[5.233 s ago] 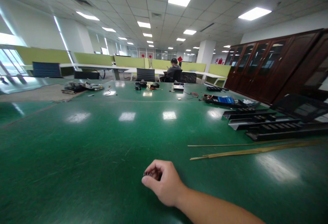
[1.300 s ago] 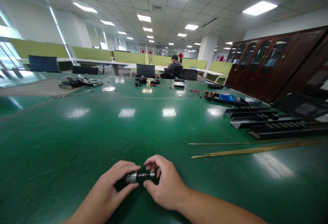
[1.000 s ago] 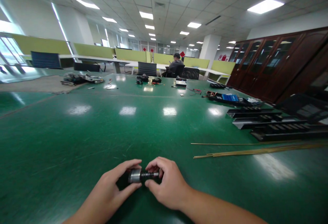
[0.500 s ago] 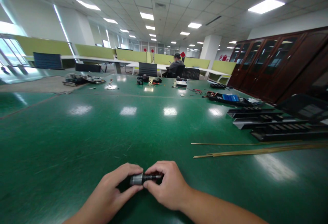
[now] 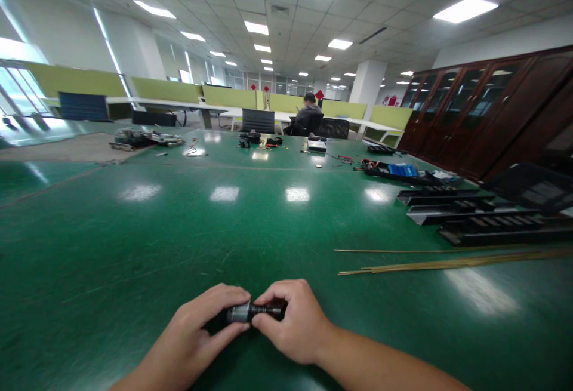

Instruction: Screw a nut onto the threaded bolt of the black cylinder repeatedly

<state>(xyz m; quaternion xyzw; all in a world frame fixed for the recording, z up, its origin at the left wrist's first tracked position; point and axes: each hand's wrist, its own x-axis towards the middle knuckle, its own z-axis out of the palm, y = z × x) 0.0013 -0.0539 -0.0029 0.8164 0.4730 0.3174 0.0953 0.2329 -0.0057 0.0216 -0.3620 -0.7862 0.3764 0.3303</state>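
Observation:
A small silver-and-black cylindrical part (image 5: 239, 313) lies level between my two hands, low in the middle of the head view. My left hand (image 5: 197, 325) pinches its wider silver body between thumb and fingers. On the narrower, ribbed black end, the thumb and index finger of my right hand (image 5: 293, 322) are closed. My right fingers partly cover that end, and the exact kind of part cannot be made out. Below it is the green tabletop (image 5: 179, 248).
Thin brass-coloured rods (image 5: 412, 267) lie to the right, with black channel-shaped housings (image 5: 483, 233) behind them. A black tray with blue packs (image 5: 403, 170) sits farther back. Electronic parts (image 5: 143, 138) are at the far left. A person (image 5: 308, 115) sits beyond the table.
Both hands keep their hold on the cylindrical part in the same place. Only a very slight shift of the right fingers shows.

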